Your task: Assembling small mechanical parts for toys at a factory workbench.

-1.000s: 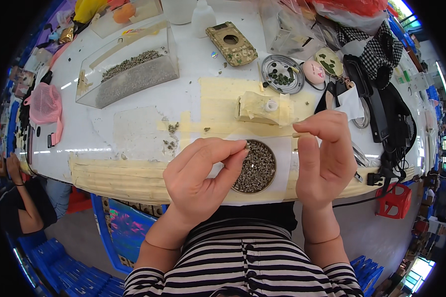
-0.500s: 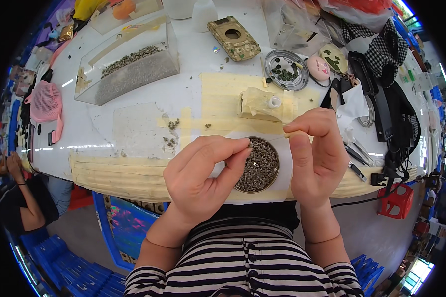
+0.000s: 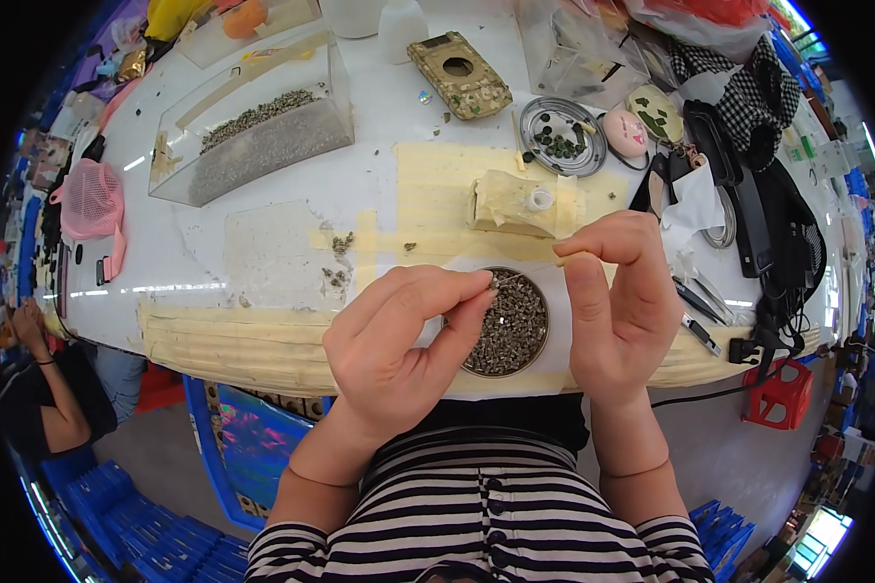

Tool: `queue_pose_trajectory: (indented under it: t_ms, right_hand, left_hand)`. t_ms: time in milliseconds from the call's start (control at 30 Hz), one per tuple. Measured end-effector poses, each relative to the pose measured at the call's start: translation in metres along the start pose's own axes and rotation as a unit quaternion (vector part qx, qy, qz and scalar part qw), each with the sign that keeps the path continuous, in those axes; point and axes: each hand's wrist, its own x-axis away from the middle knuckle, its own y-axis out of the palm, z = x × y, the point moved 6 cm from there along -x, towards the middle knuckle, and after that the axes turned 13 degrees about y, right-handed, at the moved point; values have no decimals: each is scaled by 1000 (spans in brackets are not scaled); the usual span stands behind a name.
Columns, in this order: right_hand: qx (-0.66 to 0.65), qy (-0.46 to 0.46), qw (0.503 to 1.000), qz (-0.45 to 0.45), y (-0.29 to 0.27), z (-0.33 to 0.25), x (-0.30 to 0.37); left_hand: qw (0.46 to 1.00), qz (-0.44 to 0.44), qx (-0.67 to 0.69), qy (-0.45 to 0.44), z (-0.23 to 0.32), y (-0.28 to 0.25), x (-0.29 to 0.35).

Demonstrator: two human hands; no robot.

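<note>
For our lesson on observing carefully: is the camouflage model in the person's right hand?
No, the camouflage model lies on the table, away from the right hand.

The bare left grip [image 3: 399, 335] pinches, thumb [image 3: 460, 333] to forefinger [image 3: 445, 286]; right of it, the bare right grip [image 3: 624, 316] pinches likewise, bare forearms [image 3: 634, 459] below both.

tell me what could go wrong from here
The thin pale-handled tool in the right hand points toward the left hand, so a slip might prick its fingers. The round dish of small metallic pieces sits near the table's front edge; a knock could spill it. Anything tiny dropped from the left hand might get lost among those pieces.
</note>
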Motion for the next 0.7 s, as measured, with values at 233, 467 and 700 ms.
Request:
queue_pose_trajectory:
  t_ms: [233, 467, 700]
  right_hand:
    - [-50, 69, 996, 29, -6, 3, -1]
    - [212, -124, 964, 103, -15, -15, -21]
    - [287, -135, 946, 68, -1, -6, -20]
  left_hand:
    - [1000, 4, 5, -11, 0, 0, 1]
    - [1000, 13, 8, 17, -1, -1, 1]
    - [1000, 23, 13, 8, -1, -1, 0]
